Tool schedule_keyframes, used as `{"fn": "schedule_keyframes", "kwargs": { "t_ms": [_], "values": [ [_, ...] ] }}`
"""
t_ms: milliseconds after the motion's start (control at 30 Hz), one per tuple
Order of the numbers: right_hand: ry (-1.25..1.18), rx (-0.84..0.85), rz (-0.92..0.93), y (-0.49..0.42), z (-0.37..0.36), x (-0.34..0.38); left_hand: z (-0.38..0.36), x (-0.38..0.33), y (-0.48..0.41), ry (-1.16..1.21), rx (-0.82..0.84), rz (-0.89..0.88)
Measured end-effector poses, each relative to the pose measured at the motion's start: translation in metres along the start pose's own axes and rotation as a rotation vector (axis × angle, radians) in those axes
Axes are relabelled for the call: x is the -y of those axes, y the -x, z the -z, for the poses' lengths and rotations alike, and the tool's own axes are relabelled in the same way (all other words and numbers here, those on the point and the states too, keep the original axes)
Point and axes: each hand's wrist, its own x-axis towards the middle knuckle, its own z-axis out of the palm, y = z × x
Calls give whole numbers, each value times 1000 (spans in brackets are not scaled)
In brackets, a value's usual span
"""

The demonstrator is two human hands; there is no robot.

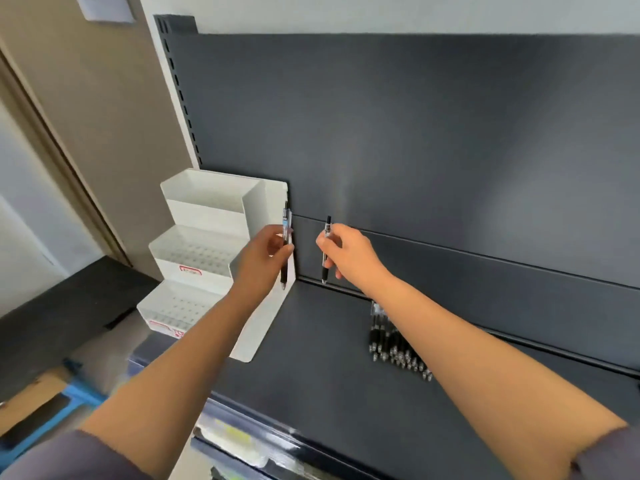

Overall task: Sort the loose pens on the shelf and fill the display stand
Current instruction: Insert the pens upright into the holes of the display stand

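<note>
Left hand [266, 258]: centre-left of the frame, in front of the stand's right side wall. Fingers are curled, with thumb and fingertips pinching the pens mid-barrel.
Left-hand pens [285, 221]: black with clear barrels, upright, tips down. They look like two side by side, but I can't tell the count for sure.
Right hand [349, 254]: centre of the frame, near the left hand but not touching it. Thumb and forefinger pinch one pen; the other fingers are curled in under the palm.
Right-hand pen [324, 270]: black grip, clear barrel, close to upright, tip down. It hangs over the back edge of the shelf, and I can't tell whether the tip touches.
Display stand [207, 216]: white, three stepped tiers, left of centre at the shelf's left end against the back panel. The lower two tiers have grids of holes and the top one is an open bin. There are red labels on the front faces.
Loose pens [391, 341]: a row of black ones lying flat on the shelf, lower right of centre, tips toward the bottom of the frame. The right forearm hides part of the row.
Shelf [311, 358]: dark grey metal.
Back panel [415, 133]: also dark grey, filling the upper frame.
Cardboard box [34, 393]: lower left corner, on the floor and blurred.
</note>
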Motion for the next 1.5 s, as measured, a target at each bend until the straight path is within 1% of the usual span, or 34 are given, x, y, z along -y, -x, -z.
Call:
{"fn": "schedule_keyframes", "kwargs": {
  "t_ms": [67,133,300,400,567,667,767,1000,1167,1233,1367,1500],
  "values": [
    [31,7,56,-15,-24,23,32,8,-12,52,-52,11],
    [12,11,95,-31,-50,44,61,16,-24,97,-75,19],
    [22,-36,183,-75,-123,89,127,50,-65,154,-45,-16],
    [66,-111,190,-101,-159,111,167,67,-94,175,-7,-61],
    [67,-176,141,-127,-191,128,210,94,-133,233,23,-102],
    [111,-208,145,-136,-201,132,217,105,-146,211,44,-164],
    [162,-237,152,-143,-208,136,217,113,-155,188,24,-227],
    [174,-263,124,-154,-225,136,213,134,-171,55,61,-233],
    [199,-269,98,-158,-234,131,211,145,-171,-68,116,-289],
    [230,-264,90,-159,-238,128,210,151,-169,-130,135,-303],
    [331,-275,118,-159,-244,124,205,159,-165,-187,155,-279],
    [497,-250,119,-163,-247,122,201,161,-160,-220,113,-315]
  ]
}}
